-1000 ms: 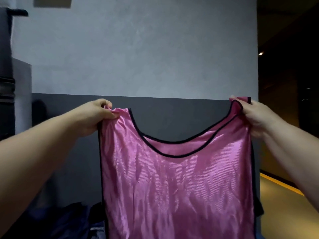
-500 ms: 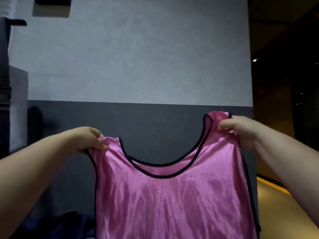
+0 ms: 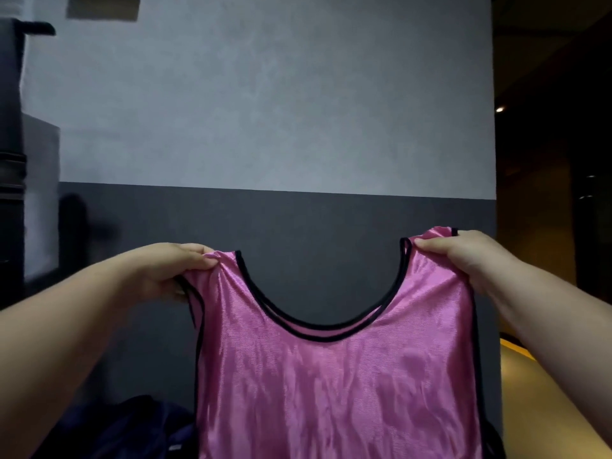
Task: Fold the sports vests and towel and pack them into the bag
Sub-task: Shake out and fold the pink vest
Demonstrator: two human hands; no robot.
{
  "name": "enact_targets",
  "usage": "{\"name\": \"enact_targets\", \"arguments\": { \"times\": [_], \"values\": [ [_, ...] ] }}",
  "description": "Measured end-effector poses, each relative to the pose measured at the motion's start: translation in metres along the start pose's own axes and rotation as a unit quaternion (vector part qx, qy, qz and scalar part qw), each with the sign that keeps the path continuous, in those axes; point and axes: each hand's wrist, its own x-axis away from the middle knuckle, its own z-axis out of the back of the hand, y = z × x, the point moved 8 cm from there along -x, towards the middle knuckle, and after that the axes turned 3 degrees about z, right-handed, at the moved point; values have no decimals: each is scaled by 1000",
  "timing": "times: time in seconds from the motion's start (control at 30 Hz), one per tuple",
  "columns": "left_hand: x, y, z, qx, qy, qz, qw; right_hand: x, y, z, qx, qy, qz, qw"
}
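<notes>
A shiny pink sports vest (image 3: 337, 385) with black trim hangs spread out in the air in front of me. My left hand (image 3: 165, 273) pinches its left shoulder strap and my right hand (image 3: 463, 256) pinches its right shoulder strap, which sits a little higher. The vest's lower part runs out of the frame at the bottom. A dark navy fabric mass (image 3: 132, 425), possibly the bag, lies low at the left, partly hidden behind the vest. No towel is in view.
A wall stands straight ahead, light grey above and dark grey (image 3: 298, 226) below. A dark cabinet-like shape (image 3: 13, 160) is at the far left. To the right is a dim corridor with a yellowish floor (image 3: 530, 376).
Both hands have come down with the vest since a second ago. The neckline now sags into a deeper U between the straps.
</notes>
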Motion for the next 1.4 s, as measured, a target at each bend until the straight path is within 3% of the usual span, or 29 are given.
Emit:
{"name": "enact_targets", "arguments": {
  "times": [0.37, 0.73, 1.03, 1.17, 1.27, 1.4],
  "values": [
    [7, 31, -66, 69, -44, -10, 997, 17, -13, -58, 31, -64, 68, 995],
    [19, 41, -129, 103, -109, 8, 989, 43, -8, -113, -65, -111, 43, 991],
    [38, 62, -150, 63, -221, -83, 970, 63, -17, -136, -30, -188, 99, 977],
    [42, 70, -141, 74, -215, -115, 967, 68, -18, -133, -92, -221, 48, 970],
    [47, 73, -137, 77, -227, -131, 962, 73, -23, -134, -96, -272, 56, 956],
    [55, 76, -139, 89, -267, -140, 949, 67, -28, -128, -41, -241, 114, 963]
  ]
}}
